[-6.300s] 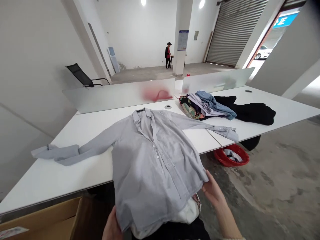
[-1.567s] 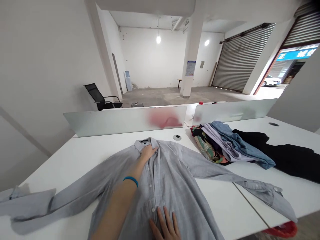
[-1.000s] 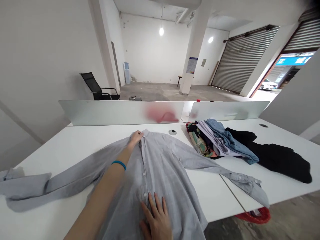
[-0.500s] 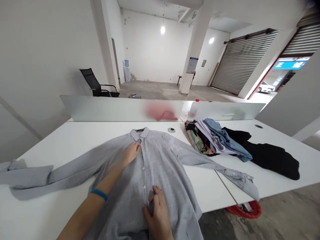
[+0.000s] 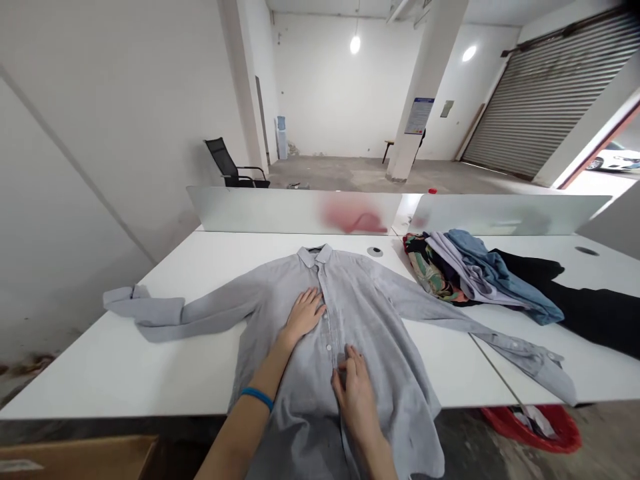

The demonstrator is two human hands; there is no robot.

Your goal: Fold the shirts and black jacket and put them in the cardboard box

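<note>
A grey long-sleeved button shirt (image 5: 370, 313) lies front up on the white table, its collar towards the divider and both sleeves spread sideways. The lower part hangs over the near edge. My left hand (image 5: 303, 313), with a blue band on its forearm, rests flat on the chest beside the button placket, fingers stretched out. Lower down, my right hand (image 5: 357, 390) is at the placket with bent fingers and thumb around a bit of the shirt's cloth; its fingertips are partly hidden.
Several folded garments, among them blue denim (image 5: 480, 263) and black cloth (image 5: 595, 303), lie at the right. A frosted divider (image 5: 280, 212) runs along the table's back. Below the front edge are a red-lined bin (image 5: 567, 427) and a cardboard box (image 5: 85, 457).
My left hand has slid down from near the collar to the chest and flattened. My right hand stays low on the placket. The view has shifted left, bringing the cardboard box into sight.
</note>
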